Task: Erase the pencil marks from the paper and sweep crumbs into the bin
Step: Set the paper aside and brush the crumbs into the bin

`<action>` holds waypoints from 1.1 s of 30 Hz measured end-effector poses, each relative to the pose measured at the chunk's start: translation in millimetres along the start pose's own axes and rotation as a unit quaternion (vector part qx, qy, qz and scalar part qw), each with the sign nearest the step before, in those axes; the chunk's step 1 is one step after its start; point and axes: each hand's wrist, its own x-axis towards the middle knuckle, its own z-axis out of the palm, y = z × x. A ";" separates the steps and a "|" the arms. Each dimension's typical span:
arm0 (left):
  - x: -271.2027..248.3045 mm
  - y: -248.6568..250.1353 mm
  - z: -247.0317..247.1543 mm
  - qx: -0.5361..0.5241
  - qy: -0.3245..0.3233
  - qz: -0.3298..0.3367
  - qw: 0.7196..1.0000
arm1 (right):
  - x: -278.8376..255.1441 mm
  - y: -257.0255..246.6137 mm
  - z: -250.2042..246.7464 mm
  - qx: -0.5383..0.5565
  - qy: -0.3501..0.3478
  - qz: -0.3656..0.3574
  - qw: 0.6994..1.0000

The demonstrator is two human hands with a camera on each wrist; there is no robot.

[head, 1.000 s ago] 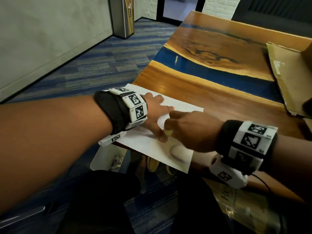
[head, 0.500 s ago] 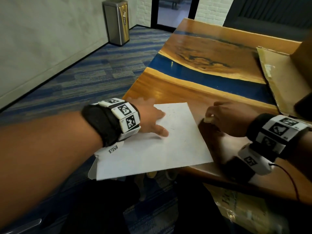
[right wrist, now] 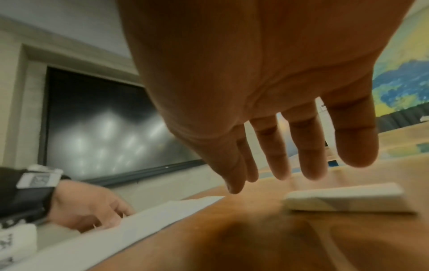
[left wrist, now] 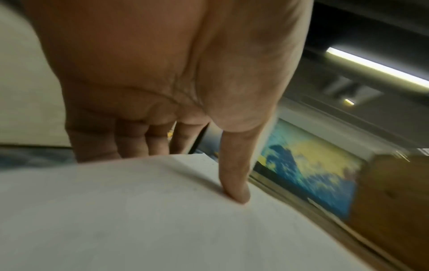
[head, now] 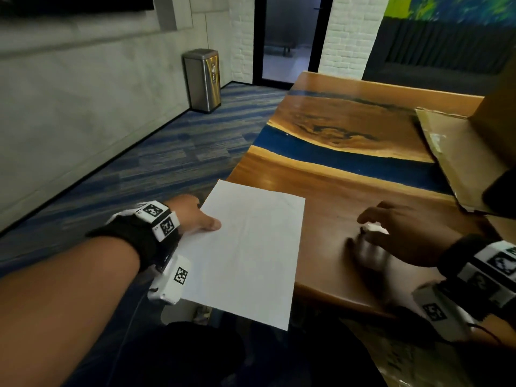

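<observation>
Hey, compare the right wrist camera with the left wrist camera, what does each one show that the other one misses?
Only the right wrist view shows the eraser lying on the wooden table, apart from the right hand, whose fingers hang straight above it.

Only the left wrist view shows the left hand's thumb pressing the top of the paper with the fingers going under its edge.

Both show the paper, the left hand and the colourful mural behind.

The left hand (head: 195, 216) pinches the white paper (head: 251, 247) at its edge, thumb on top, the sheet hanging half off the wooden table (head: 349, 191). Well to its right, the right hand (head: 402, 233) hovers with fingers spread over a small white block, probably the eraser (head: 372, 228), blurred beneath it.
</observation>
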 end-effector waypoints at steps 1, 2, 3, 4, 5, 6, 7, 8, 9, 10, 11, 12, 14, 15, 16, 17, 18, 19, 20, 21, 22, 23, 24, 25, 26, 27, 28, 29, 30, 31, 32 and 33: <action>-1.8 -6.9 -2.6 -0.032 -0.013 -0.008 0.999 | -2.6 -7.0 1.2 0.026 -0.011 -0.008 1.000; -3.2 -13.9 -3.9 -0.062 -0.014 -0.013 0.998 | -4.3 -14.3 3.5 0.045 -0.023 -0.021 0.998; -4.1 -18.5 -4.3 -0.093 0.000 -0.012 0.996 | -5.7 -21.5 5.3 0.064 -0.035 -0.035 0.997; -4.0 -22.4 -4.3 -0.136 0.023 -0.005 0.990 | -6.6 -29.2 6.4 0.088 -0.042 -0.047 0.994; -3.4 -25.6 -3.6 -0.198 0.049 0.011 0.979 | -7.1 -36.7 6.6 0.113 -0.047 -0.054 0.991; -4.1 -27.0 -3.6 -0.270 0.069 0.028 0.960 | -7.2 -43.6 6.2 0.140 -0.050 -0.059 0.987; -6.1 -25.6 -4.6 -0.339 0.082 0.045 0.936 | -6.3 -51.1 4.5 0.174 -0.050 -0.063 0.981; -9.4 -21.8 -6.4 -0.399 0.088 0.060 0.911 | -4.7 -57.7 2.6 0.220 -0.045 -0.063 0.972; -13.7 -15.1 -8.5 -0.447 0.089 0.077 0.887 | -3.0 -64.4 -0.8 0.281 -0.039 -0.057 0.957; -18.5 -7.3 -11.3 -0.486 0.088 0.095 0.864 | -1.2 -70.6 -5.6 0.344 -0.035 -0.044 0.937; -23.5 1.5 -14.9 -0.516 0.086 0.113 0.845 | 1.4 -75.7 -12.1 0.398 -0.030 -0.027 0.916; -27.1 9.1 -19.1 -0.541 0.084 0.129 0.827 | 4.9 -78.4 -19.3 0.440 -0.020 -0.008 0.898; -34.5 23.2 -28.0 -0.575 0.077 0.156 0.799 | 12.2 -80.0 -35.9 0.502 0.014 0.020 0.865; -37.4 29.3 -32.3 -0.588 0.079 0.166 0.788 | 14.2 -80.3 -45.3 0.525 0.046 0.021 0.850; -40.0 35.1 -35.6 -0.600 0.087 0.176 0.775 | 15.0 -80.6 -55.4 0.537 0.085 0.015 0.839; -42.2 40.8 -38.0 -0.607 0.100 0.189 0.765 | 14.1 -81.3 -66.2 0.535 0.127 -0.002 0.835; -45.1 45.7 -40.1 -0.604 0.119 0.202 0.762 | 12.3 -81.6 -76.1 0.527 0.169 -0.024 0.833; -47.4 49.7 -41.1 -0.590 0.140 0.212 0.766 | 9.3 -82.8 -85.8 0.516 0.207 -0.045 0.830; -49.6 52.5 -41.7 -0.575 0.158 0.222 0.772 | 5.3 -83.7 -93.7 0.511 0.239 -0.063 0.823; -49.7 54.1 -41.3 -0.560 0.173 0.231 0.777 | 1.8 -83.6 -98.6 0.509 0.262 -0.076 0.816; -51.2 54.9 -39.9 -0.549 0.182 0.237 0.780 | -1.1 -83.1 -99.3 0.507 0.273 -0.086 0.813; -51.1 54.8 -36.3 -0.536 0.188 0.239 0.787 | -2.2 -82.2 -95.2 0.499 0.271 -0.086 0.819; -50.1 53.7 -31.3 -0.516 0.188 0.235 0.802 | -2.1 -81.6 -87.0 0.483 0.254 -0.077 0.835; -47.0 51.6 -24.6 -0.488 0.178 0.226 0.824 | -2.0 -82.0 -77.5 0.463 0.221 -0.062 0.856; -46.2 50.6 -17.9 -0.461 0.157 0.221 0.845 | -1.3 -81.7 -67.3 0.447 0.185 -0.044 0.874; -44.6 48.6 -11.4 -0.440 0.138 0.215 0.861 | -0.9 -81.0 -59.1 0.435 0.161 -0.029 0.885; -43.2 47.0 -7.5 -0.422 0.128 0.215 0.871 | -0.1 -79.6 -54.5 0.431 0.160 -0.019 0.888; -39.7 45.3 -6.2 -0.403 0.132 0.223 0.878 | 0.7 -78.2 -54.4 0.436 0.175 -0.014 0.882; -36.7 44.6 -6.9 -0.380 0.143 0.227 0.885 | 2.0 -76.0 -56.3 0.444 0.196 -0.013 0.874; -32.7 44.4 -7.3 -0.350 0.156 0.224 0.896 | 3.9 -74.0 -58.2 0.448 0.207 -0.013 0.870; -31.0 45.5 -7.2 -0.323 0.158 0.215 0.908 | 5.6 -73.6 -59.3 0.445 0.201 -0.011 0.872; -26.5 45.8 -5.3 -0.304 0.157 0.203 0.917 | 7.5 -74.1 -58.6 0.436 0.182 -0.003 0.881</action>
